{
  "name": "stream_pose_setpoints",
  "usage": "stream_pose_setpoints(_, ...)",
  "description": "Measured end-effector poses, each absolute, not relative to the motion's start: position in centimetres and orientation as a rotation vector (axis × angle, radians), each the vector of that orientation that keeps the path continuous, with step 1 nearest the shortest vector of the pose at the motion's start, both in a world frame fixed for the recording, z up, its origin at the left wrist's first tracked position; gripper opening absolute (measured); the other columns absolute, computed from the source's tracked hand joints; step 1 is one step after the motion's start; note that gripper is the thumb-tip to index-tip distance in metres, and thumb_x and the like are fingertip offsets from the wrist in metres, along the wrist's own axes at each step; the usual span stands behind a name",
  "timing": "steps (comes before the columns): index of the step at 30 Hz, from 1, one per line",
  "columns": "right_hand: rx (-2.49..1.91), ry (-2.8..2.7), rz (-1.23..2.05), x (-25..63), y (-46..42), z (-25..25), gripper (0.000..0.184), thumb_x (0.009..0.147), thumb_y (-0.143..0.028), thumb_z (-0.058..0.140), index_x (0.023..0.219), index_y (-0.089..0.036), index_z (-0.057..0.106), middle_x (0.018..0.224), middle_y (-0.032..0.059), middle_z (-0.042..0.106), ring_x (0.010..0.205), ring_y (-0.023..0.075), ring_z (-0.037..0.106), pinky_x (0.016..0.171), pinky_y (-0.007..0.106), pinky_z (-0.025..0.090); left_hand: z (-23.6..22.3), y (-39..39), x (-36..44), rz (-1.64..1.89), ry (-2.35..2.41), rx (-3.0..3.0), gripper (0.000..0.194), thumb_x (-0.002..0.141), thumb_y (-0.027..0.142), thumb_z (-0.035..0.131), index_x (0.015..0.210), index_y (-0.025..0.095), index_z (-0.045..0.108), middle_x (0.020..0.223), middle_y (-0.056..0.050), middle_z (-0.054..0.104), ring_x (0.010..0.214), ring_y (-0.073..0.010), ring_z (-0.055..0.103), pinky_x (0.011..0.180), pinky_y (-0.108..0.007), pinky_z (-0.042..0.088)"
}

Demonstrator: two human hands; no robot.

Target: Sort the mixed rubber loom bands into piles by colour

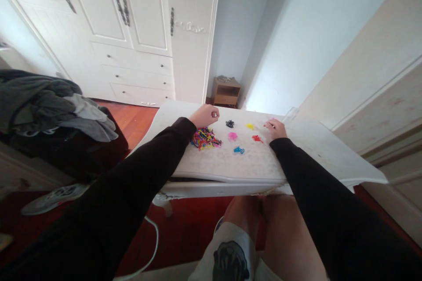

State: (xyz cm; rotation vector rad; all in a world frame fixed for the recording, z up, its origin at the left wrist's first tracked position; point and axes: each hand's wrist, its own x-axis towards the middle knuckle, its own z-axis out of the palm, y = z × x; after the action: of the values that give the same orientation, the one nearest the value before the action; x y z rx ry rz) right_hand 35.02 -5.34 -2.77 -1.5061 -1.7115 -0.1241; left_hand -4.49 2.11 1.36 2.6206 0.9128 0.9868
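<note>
A heap of mixed-colour small rubber bands (205, 138) lies on the white tabletop (217, 167). Just above it on the far side, my left hand (205, 116) has its fingers curled in; anything inside is too small to make out. Smaller single-colour piles spread to the right: black bands (230, 124), pink bands (232, 136), blue bands (239, 150), yellow bands (250, 127) and red bands (257, 138). Beside the yellow and red piles, my right hand (276, 128) rests near the table with fingers bent together. Whether it pinches a band cannot be seen.
The table's front edge (227, 188) runs close above my legs. A dark chair or case piled with clothes (49, 105) stands at left. Behind are a white wardrobe (138, 66) and a small wooden cabinet (226, 91). A white cable (156, 237) hangs below.
</note>
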Motion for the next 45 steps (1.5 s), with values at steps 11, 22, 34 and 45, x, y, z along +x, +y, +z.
stream_pose_setpoints(11,-1.5,-1.703,-0.109,34.9,-5.4,-2.6,0.034,0.085,-0.046,0.058,0.058,-0.027,0.058,0.064,0.0043,0.064,0.073,0.0255,0.06,0.079,0.043,0.051,1.8,1.7,-4.6,0.907,0.878,2.646,0.018,0.081,0.012,0.065,0.085,0.014,0.083,0.073,-0.005,0.073,0.067,-0.0161,0.063,0.068,-0.028,0.046)
stream_pose_setpoints(22,-1.476,-1.701,-0.1,35.4,-5.0,-2.8,0.031,0.086,-0.041,0.057,0.059,-0.026,0.062,0.064,0.0037,0.065,0.072,0.0246,0.061,0.098,0.048,0.05,1.9,1.5,-4.2,0.879,0.875,2.654,0.019,0.081,0.012,0.064,0.085,0.013,0.082,0.072,-0.005,0.072,0.067,-0.0157,0.062,0.068,-0.028,0.045)
stream_pose_setpoints(34,-1.493,-1.708,-0.129,35.2,-5.3,-2.7,0.033,0.087,-0.043,0.059,0.059,-0.026,0.06,0.065,0.0049,0.065,0.076,0.0268,0.062,0.086,0.045,0.051,2.2,1.1,-4.2,0.879,0.867,2.671,0.019,0.082,0.011,0.064,0.086,0.012,0.082,0.075,-0.006,0.073,0.07,-0.0172,0.062,0.071,-0.031,0.046)
stream_pose_setpoints(45,-1.514,-1.721,-0.171,35.3,-5.3,-2.7,0.033,0.085,-0.044,0.06,0.057,-0.026,0.061,0.062,0.0043,0.062,0.072,0.0255,0.06,0.085,0.045,0.05,2.7,0.6,-4.2,0.872,0.84,2.657,0.02,0.081,0.009,0.063,0.086,0.012,0.082,0.076,-0.006,0.073,0.07,-0.0171,0.062,0.072,-0.031,0.046)
